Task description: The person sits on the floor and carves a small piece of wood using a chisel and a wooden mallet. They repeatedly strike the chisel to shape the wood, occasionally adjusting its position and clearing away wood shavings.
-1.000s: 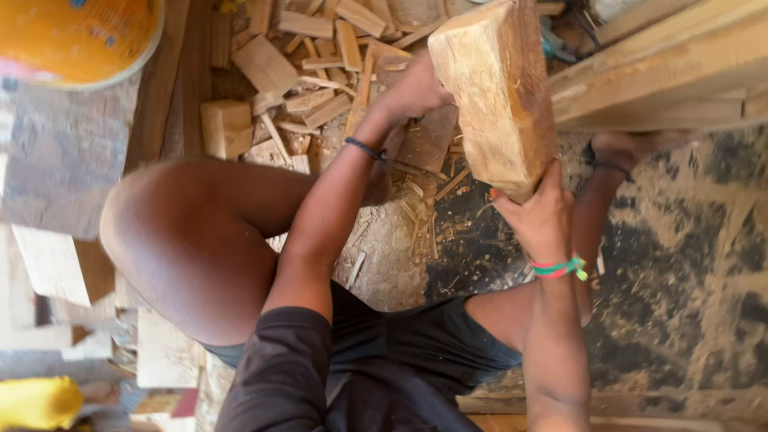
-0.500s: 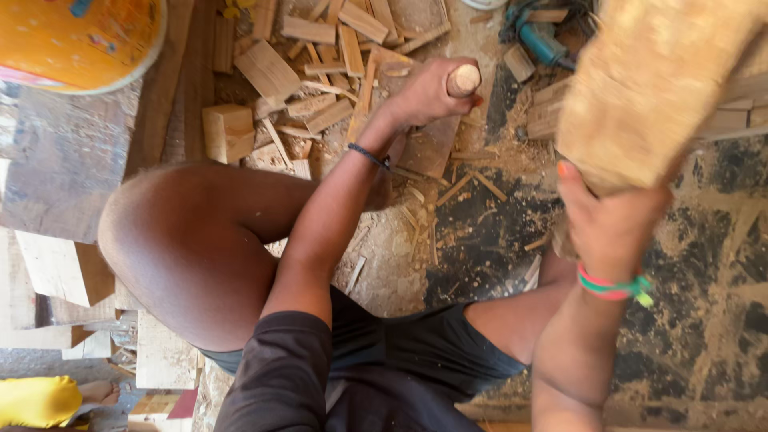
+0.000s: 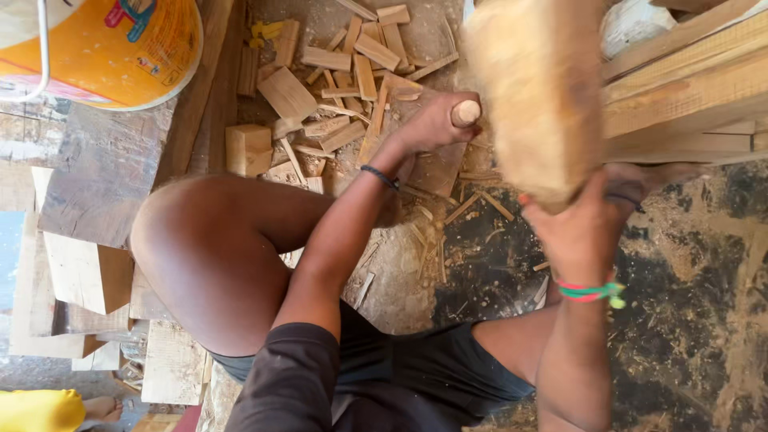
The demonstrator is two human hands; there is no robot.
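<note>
One big wood block (image 3: 534,96), one yellow bucket (image 3: 112,48), two hands, and maybe twenty small wood scraps (image 3: 336,80).

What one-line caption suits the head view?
Right hand lifts a wood block; left hand grips a wooden handle above offcuts.

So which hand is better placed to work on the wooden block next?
Probably left: the left hand grips a wooden tool handle, while the right hand is occupied holding the wooden block.
</note>
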